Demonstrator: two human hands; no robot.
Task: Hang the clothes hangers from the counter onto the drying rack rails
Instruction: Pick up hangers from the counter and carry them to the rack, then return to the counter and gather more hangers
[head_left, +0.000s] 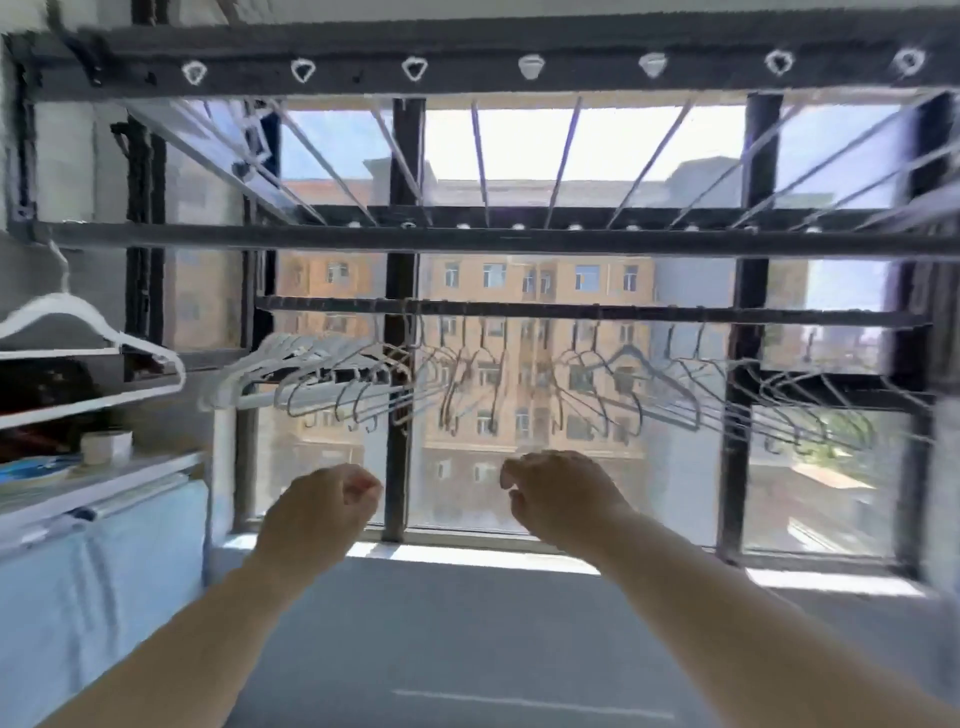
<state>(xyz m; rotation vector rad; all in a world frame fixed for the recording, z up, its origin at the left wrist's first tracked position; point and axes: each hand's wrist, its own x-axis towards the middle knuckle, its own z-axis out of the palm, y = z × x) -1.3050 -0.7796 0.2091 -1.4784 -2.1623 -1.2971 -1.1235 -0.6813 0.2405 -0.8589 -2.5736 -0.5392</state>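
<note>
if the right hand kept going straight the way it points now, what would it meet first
Probably the wire hangers on the lower rail: the right hand points up and left toward them. Depth is unclear; if it passes beneath, the window glass comes next.

Both arms outstretched; left hand (324, 501) fisted, right hand (558, 493) curled, seemingly empty.

hangers (467, 374): thin, many, hooked along rail (571, 313) | white hanger (67, 301): hung left
</note>
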